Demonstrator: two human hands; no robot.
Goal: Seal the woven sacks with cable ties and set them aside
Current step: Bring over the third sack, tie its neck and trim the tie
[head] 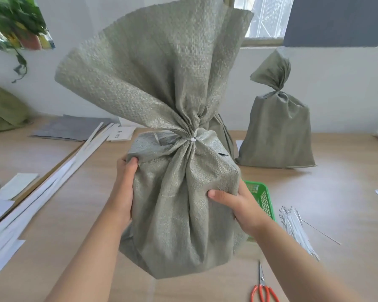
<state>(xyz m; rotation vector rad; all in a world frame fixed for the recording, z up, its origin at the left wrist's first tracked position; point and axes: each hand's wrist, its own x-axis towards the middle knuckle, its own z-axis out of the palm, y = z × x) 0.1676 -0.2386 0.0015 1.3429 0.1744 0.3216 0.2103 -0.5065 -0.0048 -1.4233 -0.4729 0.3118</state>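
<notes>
A grey-green woven sack (pixel 179 205) fills the middle of the view, held up off the wooden table (pixel 79 205). Its neck is gathered and cinched by a white cable tie (pixel 193 138), with the loose top fanning out above. My left hand (pixel 123 188) grips the sack's left side, thumb curled over its upper corner. My right hand (pixel 238 205) grips the right side, thumb pressed into the fabric. A second sealed sack (pixel 277 127) stands at the back right by the wall. Part of a third sack (pixel 224 134) shows behind the held one.
A green plastic basket (pixel 263 199) sits right of the held sack, partly hidden. A bundle of white cable ties (pixel 297 227) lies beside it, orange-handled scissors (pixel 263 288) nearer me. White strips and sheets (pixel 42 190) lie left; a green bag (pixel 2 110) far left.
</notes>
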